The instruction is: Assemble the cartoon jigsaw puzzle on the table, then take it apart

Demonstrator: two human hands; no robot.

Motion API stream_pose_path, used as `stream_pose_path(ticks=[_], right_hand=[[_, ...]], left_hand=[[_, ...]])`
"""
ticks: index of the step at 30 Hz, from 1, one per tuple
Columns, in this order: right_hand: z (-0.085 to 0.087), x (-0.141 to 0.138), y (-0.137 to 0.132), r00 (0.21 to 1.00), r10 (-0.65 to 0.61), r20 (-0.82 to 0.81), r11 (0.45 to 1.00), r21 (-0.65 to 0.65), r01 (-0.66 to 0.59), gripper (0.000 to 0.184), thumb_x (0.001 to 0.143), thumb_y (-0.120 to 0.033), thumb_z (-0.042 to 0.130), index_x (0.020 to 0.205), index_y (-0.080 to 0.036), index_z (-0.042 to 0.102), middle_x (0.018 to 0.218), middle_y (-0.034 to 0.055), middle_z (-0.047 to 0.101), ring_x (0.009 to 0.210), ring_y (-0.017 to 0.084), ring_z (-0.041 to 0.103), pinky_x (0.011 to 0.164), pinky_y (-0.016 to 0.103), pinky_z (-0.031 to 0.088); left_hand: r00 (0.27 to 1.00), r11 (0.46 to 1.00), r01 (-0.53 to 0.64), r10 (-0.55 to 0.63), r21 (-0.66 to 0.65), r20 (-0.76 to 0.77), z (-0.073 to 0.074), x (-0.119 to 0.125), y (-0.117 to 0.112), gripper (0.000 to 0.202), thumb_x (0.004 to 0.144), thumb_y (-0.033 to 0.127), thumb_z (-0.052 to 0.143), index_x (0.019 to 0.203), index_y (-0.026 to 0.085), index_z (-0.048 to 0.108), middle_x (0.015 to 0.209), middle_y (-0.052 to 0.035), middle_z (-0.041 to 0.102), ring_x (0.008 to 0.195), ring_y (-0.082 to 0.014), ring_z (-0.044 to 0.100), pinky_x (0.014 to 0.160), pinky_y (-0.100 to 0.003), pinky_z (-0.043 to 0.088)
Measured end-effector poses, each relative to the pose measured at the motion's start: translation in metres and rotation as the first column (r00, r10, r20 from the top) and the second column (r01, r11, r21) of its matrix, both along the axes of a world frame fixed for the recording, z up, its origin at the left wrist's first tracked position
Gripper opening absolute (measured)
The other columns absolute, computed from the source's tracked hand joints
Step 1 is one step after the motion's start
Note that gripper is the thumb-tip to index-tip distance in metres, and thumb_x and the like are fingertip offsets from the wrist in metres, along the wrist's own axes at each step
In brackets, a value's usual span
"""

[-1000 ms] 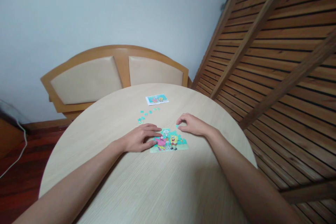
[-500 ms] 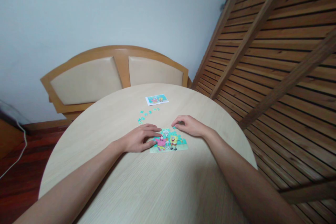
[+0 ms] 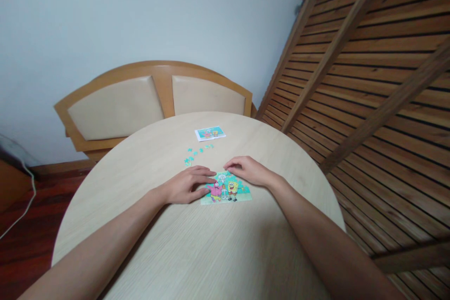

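A partly assembled jigsaw puzzle point(image 3: 225, 192) with cartoon figures on a turquoise ground lies flat on the round table point(image 3: 197, 253). My left hand point(image 3: 188, 183) rests on its left side, fingers spread and stretched over the pieces. At the puzzle's upper edge, my right hand point(image 3: 246, 169) pinches a small turquoise puzzle piece point(image 3: 229, 173) between thumb and fingertips, which partly cover it. Several loose puzzle pieces point(image 3: 190, 159) lie beyond my left hand. Farther back is a picture card point(image 3: 210, 133) showing similar figures.
Behind the table stands a wooden headboard point(image 3: 163, 84) with cream panels against the pale wall. A slatted wooden frame point(image 3: 351, 79) leans along the right side. A white cable point(image 3: 33, 187) hangs at the far left.
My right hand has shifted slightly left along the puzzle's upper edge, carrying the piece. My left hand has stayed in place.
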State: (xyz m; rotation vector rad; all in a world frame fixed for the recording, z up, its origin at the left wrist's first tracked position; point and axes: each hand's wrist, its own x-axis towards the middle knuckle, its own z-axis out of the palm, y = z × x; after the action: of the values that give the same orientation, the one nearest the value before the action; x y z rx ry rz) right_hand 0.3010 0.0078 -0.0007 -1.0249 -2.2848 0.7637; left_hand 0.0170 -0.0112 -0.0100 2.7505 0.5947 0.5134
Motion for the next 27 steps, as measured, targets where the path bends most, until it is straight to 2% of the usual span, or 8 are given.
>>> stream_pose_path(ticks=[4,7,10,12,17,21,25,27], right_hand=[[-0.001,-0.003,-0.001,0.997,-0.038,-0.065,0.999,-0.038,0.036,0.021,0.092,-0.024,0.062,0.108,-0.017,0.075,0.104,0.0078,0.077,0.094,0.019,0.07,0.087,0.033,0.054],[0.0,-0.011,-0.005,0.988,-0.065,-0.139,0.994,-0.092,0.052,0.023,0.091,-0.024,0.064,0.11,-0.016,0.074,0.101,0.0077,0.077,0.093,0.019,0.071,0.086,0.033,0.055],[0.002,-0.022,-0.01,0.981,-0.059,-0.185,0.994,-0.1,0.041,0.024,0.089,-0.025,0.066,0.11,-0.015,0.073,0.099,0.0077,0.077,0.093,0.019,0.071,0.086,0.033,0.055],[0.004,-0.03,-0.014,0.978,-0.05,-0.203,0.995,-0.092,0.032,0.024,0.089,-0.024,0.066,0.11,-0.015,0.073,0.098,0.0075,0.077,0.092,0.019,0.071,0.086,0.032,0.055],[0.003,-0.042,-0.019,0.969,-0.032,-0.243,0.996,-0.09,0.011,0.023,0.088,-0.022,0.065,0.109,-0.016,0.072,0.098,0.0064,0.077,0.092,0.019,0.07,0.085,0.032,0.055],[-0.001,-0.041,-0.017,0.975,-0.039,-0.221,0.997,-0.078,0.022,0.028,0.088,-0.023,0.066,0.115,-0.015,0.07,0.1,0.0074,0.075,0.089,0.018,0.069,0.083,0.031,0.055],[-0.002,-0.034,-0.017,0.997,0.053,-0.052,0.992,0.115,-0.047,0.039,0.084,-0.031,0.076,0.12,-0.02,0.07,0.116,0.0098,0.07,0.106,0.023,0.064,0.096,0.037,0.05],[-0.004,-0.03,-0.016,0.995,0.091,0.047,0.982,0.162,-0.097,0.045,0.082,-0.038,0.078,0.123,-0.022,0.069,0.121,0.0101,0.067,0.115,0.026,0.06,0.103,0.041,0.045]], left_hand=[[1.0,1.0,-0.011,0.011,0.005,0.009,0.0,0.002,-0.001,0.034,0.1,0.031,0.054,0.131,0.023,0.065,0.139,-0.01,0.062,0.128,-0.026,0.055,0.111,-0.045,0.043],[0.99,0.995,-0.098,0.101,-0.032,0.1,0.0,0.008,-0.003,0.03,0.1,0.032,0.053,0.125,0.022,0.067,0.131,-0.0107,0.066,0.12,-0.0246,0.06,0.106,-0.044,0.046],[0.939,0.953,-0.262,0.288,-0.15,0.188,0.0,0.017,-0.006,0.027,0.099,0.036,0.056,0.115,0.02,0.07,0.114,-0.0096,0.072,0.105,-0.0233,0.066,0.097,-0.041,0.051],[0.896,0.91,-0.323,0.383,-0.261,0.227,-0.001,0.023,-0.008,0.025,0.097,0.038,0.057,0.108,0.019,0.07,0.106,-0.0081,0.074,0.097,-0.0223,0.068,0.091,-0.038,0.053],[0.846,0.844,-0.29,0.446,-0.452,0.291,-0.004,0.029,-0.01,0.024,0.094,0.038,0.059,0.101,0.017,0.07,0.09,-0.0037,0.074,0.08,-0.0181,0.068,0.074,-0.028,0.054],[0.83,0.836,-0.342,0.483,-0.43,0.279,-0.005,0.028,-0.008,0.024,0.092,0.035,0.058,0.099,0.016,0.071,0.084,-0.0037,0.073,0.075,-0.0174,0.066,0.068,-0.026,0.051],[0.84,0.847,-0.421,0.499,-0.324,0.213,-0.005,0.022,-0.003,0.025,0.092,0.032,0.056,0.099,0.018,0.074,0.085,-0.0042,0.075,0.072,-0.0176,0.065,0.067,-0.027,0.049],[0.846,0.849,-0.443,0.502,-0.287,0.181,-0.006,0.019,0.0,0.025,0.092,0.031,0.055,0.099,0.019,0.076,0.081,-0.0032,0.075,0.069,-0.0173,0.064,0.065,-0.027,0.047]])
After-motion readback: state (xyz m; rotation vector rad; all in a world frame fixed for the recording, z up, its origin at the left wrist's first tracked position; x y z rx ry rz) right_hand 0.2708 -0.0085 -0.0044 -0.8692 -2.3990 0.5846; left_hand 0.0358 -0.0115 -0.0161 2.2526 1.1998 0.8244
